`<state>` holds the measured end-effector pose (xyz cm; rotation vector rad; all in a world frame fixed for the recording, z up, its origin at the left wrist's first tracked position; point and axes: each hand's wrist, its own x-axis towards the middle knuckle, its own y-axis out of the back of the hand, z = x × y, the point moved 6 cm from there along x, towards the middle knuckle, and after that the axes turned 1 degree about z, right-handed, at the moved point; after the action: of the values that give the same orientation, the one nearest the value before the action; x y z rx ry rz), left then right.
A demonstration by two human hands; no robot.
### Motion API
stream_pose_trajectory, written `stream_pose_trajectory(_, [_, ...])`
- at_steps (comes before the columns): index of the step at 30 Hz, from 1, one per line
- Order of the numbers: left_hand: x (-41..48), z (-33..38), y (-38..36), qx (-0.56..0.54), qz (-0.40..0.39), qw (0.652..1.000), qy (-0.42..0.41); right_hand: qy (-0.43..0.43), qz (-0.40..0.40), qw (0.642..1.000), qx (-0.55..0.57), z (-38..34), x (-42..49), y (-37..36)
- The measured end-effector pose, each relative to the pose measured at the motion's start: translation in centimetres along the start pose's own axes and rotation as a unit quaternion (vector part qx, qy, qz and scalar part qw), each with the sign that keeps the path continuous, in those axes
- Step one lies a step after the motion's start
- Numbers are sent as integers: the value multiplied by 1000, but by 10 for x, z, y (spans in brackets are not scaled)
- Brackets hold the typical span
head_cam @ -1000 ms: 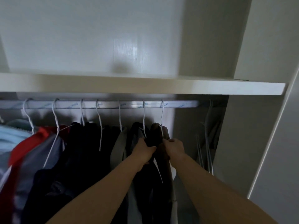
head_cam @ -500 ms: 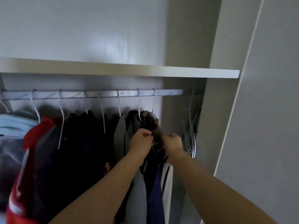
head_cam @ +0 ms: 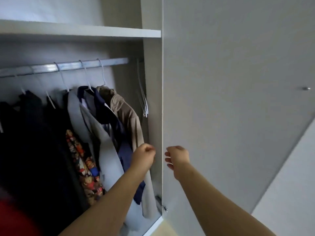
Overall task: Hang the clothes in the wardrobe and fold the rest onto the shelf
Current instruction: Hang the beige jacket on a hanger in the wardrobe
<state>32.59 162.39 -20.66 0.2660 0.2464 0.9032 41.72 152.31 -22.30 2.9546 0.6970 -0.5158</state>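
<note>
The tan garment [head_cam: 127,116] hangs from the rail [head_cam: 68,66] on the last occupied hanger toward its right end, with navy and grey clothes beside it. Well below the rail, the left hand [head_cam: 144,156] is curled against the garment's edge; whether it pinches the cloth cannot be told. The right hand [head_cam: 177,156], past the rail's right end, is loosely curled and holds nothing.
</note>
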Motion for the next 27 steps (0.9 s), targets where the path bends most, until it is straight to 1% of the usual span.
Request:
stream_pose_trajectory(2, [-30, -7, -27, 29, -23, 999, 2, -21, 15, 1000, 9, 21, -18, 36])
stream_pose_trajectory(3, [-34, -28, 6, 31, -34, 999, 13, -34, 22, 999, 17, 37, -43, 5])
stream_pose_trajectory(4, [-49, -39, 10, 35, -53, 998, 19, -45, 34, 998, 19, 50, -65, 5])
stream_pose_trajectory(5, [-67, -44, -8, 37, -75, 996, 19, -53, 48, 997, 23, 60, -81, 27])
stream_pose_trajectory(9, [-182, -46, -103, 54, -164, 985, 21, -89, 106, 990, 31, 112, -157, 155])
stream_pose_trajectory(14, [-346, -49, -230, 64, -291, 954, 20, -125, 206, 967, 79, 181, -266, 325])
stream_pose_trajectory(16, [-414, -51, -277, 73, -346, 935, 21, -139, 260, 951, 96, 210, -315, 388])
stream_pose_trajectory(19, [-498, -52, -331, 90, -407, 909, 19, -159, 327, 922, 130, 243, -379, 462])
stream_pose_trajectory(23, [-601, -50, -396, 122, -487, 865, -6, -167, 421, 871, 190, 279, -461, 551])
stream_pose_trajectory(27, [-701, -55, -451, 164, -564, 809, -33, -173, 501, 810, 251, 321, -541, 614])
